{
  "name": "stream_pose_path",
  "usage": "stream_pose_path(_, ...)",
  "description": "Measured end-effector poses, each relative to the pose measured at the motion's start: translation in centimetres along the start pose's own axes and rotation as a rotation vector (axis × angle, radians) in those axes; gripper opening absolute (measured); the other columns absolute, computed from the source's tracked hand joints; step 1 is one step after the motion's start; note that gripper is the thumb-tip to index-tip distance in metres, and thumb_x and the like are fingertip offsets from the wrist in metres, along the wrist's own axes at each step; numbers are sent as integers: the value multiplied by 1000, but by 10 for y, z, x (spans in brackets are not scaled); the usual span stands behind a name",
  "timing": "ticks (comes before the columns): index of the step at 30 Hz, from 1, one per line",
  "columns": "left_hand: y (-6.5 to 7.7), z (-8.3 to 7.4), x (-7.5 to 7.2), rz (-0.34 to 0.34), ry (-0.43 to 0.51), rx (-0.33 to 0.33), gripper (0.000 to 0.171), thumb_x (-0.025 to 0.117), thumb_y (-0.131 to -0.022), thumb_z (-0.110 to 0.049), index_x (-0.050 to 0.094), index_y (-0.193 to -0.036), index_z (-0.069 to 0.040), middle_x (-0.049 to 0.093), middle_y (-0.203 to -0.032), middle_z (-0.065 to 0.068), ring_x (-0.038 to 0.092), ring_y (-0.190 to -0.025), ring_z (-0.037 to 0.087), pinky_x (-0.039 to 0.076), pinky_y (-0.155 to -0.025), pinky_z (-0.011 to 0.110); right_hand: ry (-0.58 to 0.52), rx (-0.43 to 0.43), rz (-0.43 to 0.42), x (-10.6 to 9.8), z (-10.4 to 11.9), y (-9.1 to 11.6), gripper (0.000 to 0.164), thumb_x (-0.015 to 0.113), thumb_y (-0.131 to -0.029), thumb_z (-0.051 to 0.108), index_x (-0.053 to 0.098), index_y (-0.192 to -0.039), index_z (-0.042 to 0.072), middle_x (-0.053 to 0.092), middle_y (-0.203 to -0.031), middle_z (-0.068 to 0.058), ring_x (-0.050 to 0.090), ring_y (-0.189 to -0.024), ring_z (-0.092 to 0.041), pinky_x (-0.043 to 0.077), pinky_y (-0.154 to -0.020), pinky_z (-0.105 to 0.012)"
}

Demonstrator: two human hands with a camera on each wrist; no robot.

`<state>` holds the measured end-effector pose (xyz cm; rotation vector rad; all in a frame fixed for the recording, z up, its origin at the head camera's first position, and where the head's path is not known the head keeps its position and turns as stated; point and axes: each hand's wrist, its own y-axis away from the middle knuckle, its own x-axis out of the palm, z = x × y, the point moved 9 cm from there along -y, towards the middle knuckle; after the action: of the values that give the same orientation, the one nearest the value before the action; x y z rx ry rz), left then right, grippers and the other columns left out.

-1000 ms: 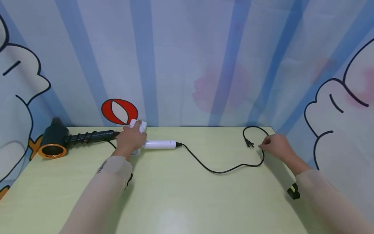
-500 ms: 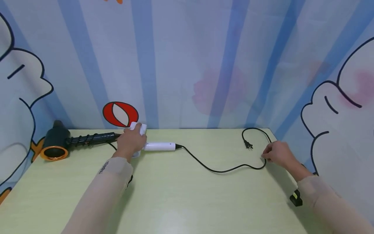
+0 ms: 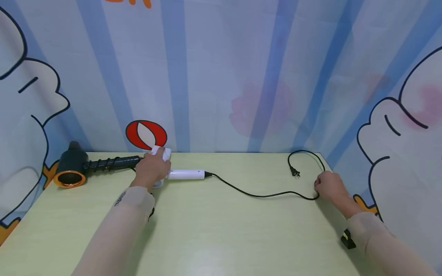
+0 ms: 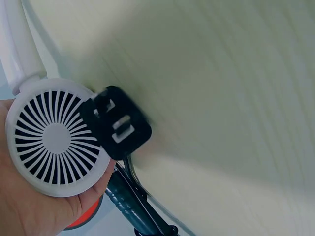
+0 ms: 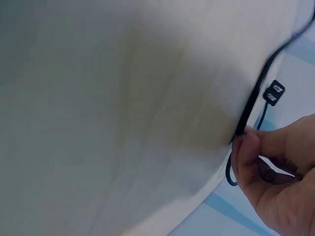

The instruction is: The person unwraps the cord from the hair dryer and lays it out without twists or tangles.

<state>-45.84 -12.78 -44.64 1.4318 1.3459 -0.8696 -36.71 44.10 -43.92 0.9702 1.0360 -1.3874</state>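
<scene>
**Gripped at Both Ends**

From your head camera, your left hand grips the head of the white plastic hair dryer, whose handle points toward your right hand; that grip probably anchors the dryer while you handle its thin, round black cord. The cord crosses between your hands, passes your right fingers, then loops beyond them to a black two-pin plug. Left of your left hand lies the dark hair dryer with an orange-ringed nozzle, its own cord wound round its handle, presumably for tidiness.

In your left wrist view, your palm cups the round, slotted white grille; a second black plug overlaps it.

In your right wrist view, your thumb and forefinger pinch the cord, likely for precise control.

Count two dryers, two plugs, two cords.
</scene>
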Motion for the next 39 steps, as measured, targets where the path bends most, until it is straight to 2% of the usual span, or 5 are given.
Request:
stream_pose_path(3, -1, 3, 0, 11, 4, -4, 71, 44, -102, -40, 16, -162, -15, 39, -134, 34, 47, -111, 45, 47, -91, 61, 40, -15, -33, -3, -2, -2, 44, 43, -89, -8, 21, -65, 21, 13, -62, 4, 13, -56, -14, 21, -53, -31)
stream_pose_path(9, 0, 6, 0, 13, 12, -5, 71, 45, -102, -40, 16, -162, -15, 38, -133, 34, 46, -112, 45, 48, -90, 61, 46, -21, -48, -5, -13, -7, 45, 42, -92, -8, 18, -68, 22, 11, -64, 5, 11, -58, -13, 20, -54, -32)
stream_pose_path(18, -2, 12, 1, 6, 17, -11, 72, 45, -102, -41, 16, -163, -17, 38, -133, 33, 46, -112, 45, 49, -88, 60, 0, 73, -38, -9, -37, -27, 47, 50, -89, -1, 32, -51, 19, 25, -50, 5, 24, -48, -13, 29, -52, -33)
stream_pose_path(31, -1, 11, 1, 16, 10, -12, 73, 49, -101, -42, 16, -163, -18, 39, -135, 31, 44, -118, 44, 50, -90, 61, 8, 178, -134, -12, -71, -56, 43, 44, -89, -3, 35, -51, 15, 35, -49, -1, 36, -49, -20, 33, -49, -34)
stream_pose_path(39, -6, 14, 0, 5, 7, 7, 72, 50, -101, -42, 20, -161, -17, 41, -133, 31, 44, -116, 43, 51, -87, 59, 29, 172, -111, -13, -65, -63, 45, 48, -92, 2, 38, -50, 14, 40, -48, -3, 44, -51, -25, 40, -64, -46)
